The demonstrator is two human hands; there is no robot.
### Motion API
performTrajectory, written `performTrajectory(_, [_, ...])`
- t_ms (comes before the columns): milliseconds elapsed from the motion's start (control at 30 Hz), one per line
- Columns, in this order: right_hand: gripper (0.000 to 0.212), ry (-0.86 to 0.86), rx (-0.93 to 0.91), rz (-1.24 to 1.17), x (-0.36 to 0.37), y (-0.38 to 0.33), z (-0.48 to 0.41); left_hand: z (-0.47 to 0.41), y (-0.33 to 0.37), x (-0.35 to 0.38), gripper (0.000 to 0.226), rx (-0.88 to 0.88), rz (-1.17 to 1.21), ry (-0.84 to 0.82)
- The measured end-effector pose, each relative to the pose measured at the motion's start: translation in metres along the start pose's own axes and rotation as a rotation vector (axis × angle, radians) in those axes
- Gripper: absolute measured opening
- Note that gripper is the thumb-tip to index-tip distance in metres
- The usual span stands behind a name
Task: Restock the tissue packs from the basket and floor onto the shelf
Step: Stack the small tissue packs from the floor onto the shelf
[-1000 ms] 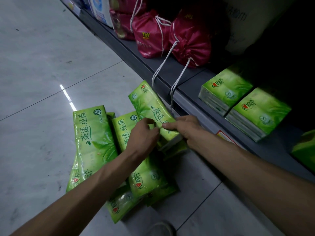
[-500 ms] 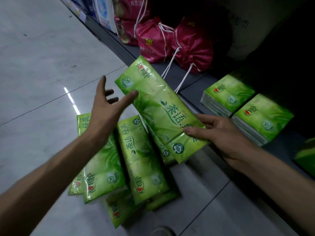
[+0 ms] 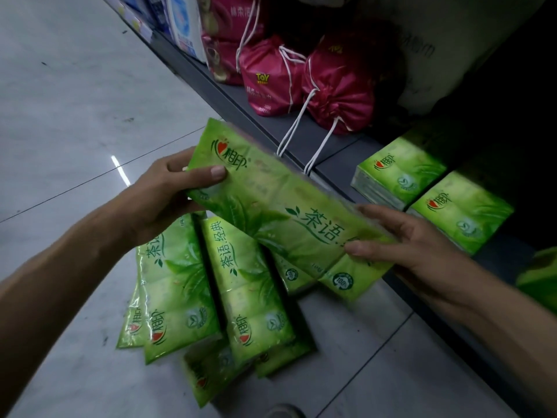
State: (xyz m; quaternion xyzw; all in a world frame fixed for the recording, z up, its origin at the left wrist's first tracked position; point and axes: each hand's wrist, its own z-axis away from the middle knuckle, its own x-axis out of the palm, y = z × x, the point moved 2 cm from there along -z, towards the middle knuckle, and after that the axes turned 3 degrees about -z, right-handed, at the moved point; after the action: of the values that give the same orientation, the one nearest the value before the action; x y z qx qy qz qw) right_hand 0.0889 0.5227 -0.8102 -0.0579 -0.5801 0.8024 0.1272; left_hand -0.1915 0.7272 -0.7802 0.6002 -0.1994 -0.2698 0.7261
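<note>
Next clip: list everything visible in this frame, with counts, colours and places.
shelf: one, grey, low, on the right.
held tissue pack: one, green, in the air above the pile.
floor tissue packs: at least five, green, overlapping on the floor tiles.
shelf tissue packs: two whole plus one cut off at the right edge, green.
drawstring bags: at least three, pink, farther along the shelf.
left hand: grips the held tissue pack's far end.
right hand: holds its near end.
</note>
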Motion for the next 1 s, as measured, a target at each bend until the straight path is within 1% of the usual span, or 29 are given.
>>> performTrajectory(67, [0.073, 0.037, -0.046, -0.069, -0.002, -0.003, 0.001, 0.005, -0.007, 0.003, 0.071, -0.018, 0.073, 0.048])
performTrajectory(133, [0.078, 0.095, -0.067, -0.183, -0.004, -0.007, 0.0, 0.011, -0.011, 0.007, 0.049, -0.055, 0.183, 0.105])
performTrajectory(200, [0.069, 0.124, -0.072, -0.297, -0.005, -0.011, 0.001, 0.016, -0.014, 0.013, 0.039, -0.098, 0.282, 0.152])
performTrajectory(300, [0.049, 0.137, -0.08, -0.234, -0.003, -0.015, 0.005, 0.02, -0.02, 0.02, 0.038, -0.149, 0.401, 0.199])
performTrajectory(333, [0.045, 0.14, -0.085, -0.207, -0.003, -0.016, 0.007, 0.021, -0.022, 0.022, 0.039, -0.157, 0.412, 0.204])
performTrajectory(400, [0.045, 0.159, -0.098, -0.163, -0.006, -0.019, 0.009, 0.022, -0.025, 0.025, 0.041, -0.165, 0.409, 0.201])
performTrajectory(533, [0.055, 0.195, -0.165, -0.111, -0.014, -0.019, 0.012, 0.025, -0.026, 0.028, 0.04, -0.116, 0.405, 0.167])
performTrajectory(633, [0.07, 0.242, -0.268, -0.048, -0.024, -0.014, 0.014, 0.026, -0.025, 0.026, 0.03, -0.018, 0.266, 0.131])
performTrajectory(667, [0.075, 0.262, -0.306, -0.03, -0.026, -0.013, 0.015, 0.026, -0.025, 0.025, 0.034, 0.014, 0.201, 0.111])
performTrajectory(733, [0.076, 0.294, -0.375, -0.005, -0.027, -0.013, 0.018, 0.027, -0.024, 0.025, 0.053, 0.059, 0.09, 0.09])
performTrajectory(800, [0.069, 0.333, -0.449, 0.076, -0.026, -0.017, 0.022, 0.029, -0.021, 0.026, 0.064, 0.112, -0.003, 0.137])
performTrajectory(867, [0.064, 0.384, -0.534, 0.163, -0.023, -0.024, 0.028, 0.033, -0.016, 0.029, 0.066, 0.2, -0.118, 0.205])
performTrajectory(1000, [0.058, 0.443, -0.751, 0.268, -0.016, -0.028, 0.04, 0.043, -0.01, 0.034, 0.075, 0.411, -0.58, 0.395])
